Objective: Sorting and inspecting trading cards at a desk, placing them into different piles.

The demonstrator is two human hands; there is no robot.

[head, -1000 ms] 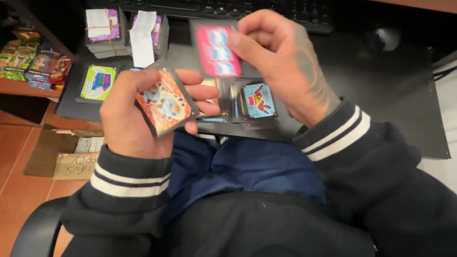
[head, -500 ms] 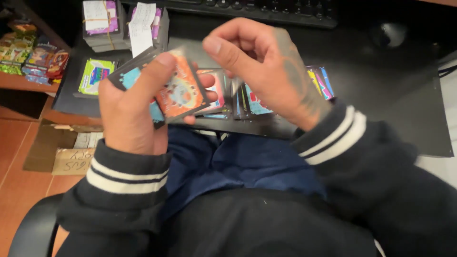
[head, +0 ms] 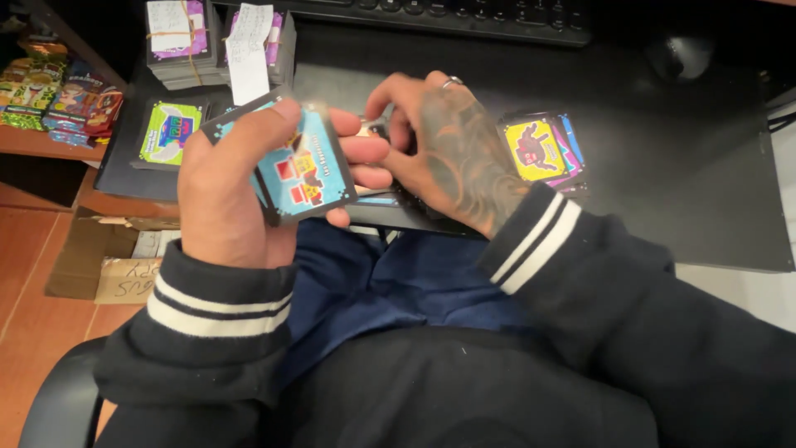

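Observation:
My left hand (head: 228, 187) holds a stack of colourful trading cards (head: 303, 166), thumb across the top; the front card is light blue with small red figures. My right hand (head: 452, 149), with a ring on one finger, lies palm down on the black desk mat (head: 663, 166) just right of the stack, fingers curled over cards lying at the desk's front edge. What its fingers grip is hidden behind the hand. A small pile of cards with a yellow top card (head: 539, 148) lies just beyond my right wrist.
Two banded card bundles (head: 178, 41) with paper slips stand at the back left. A green card (head: 170, 131) lies left of my hand. A keyboard (head: 464, 17) runs along the back. Colourful packets (head: 50, 99) fill a left shelf. A cardboard box (head: 99, 257) sits on the floor.
My right hand has dropped from the stack down to the desk surface. The top card in my left hand has changed from an orange one to a light blue one.

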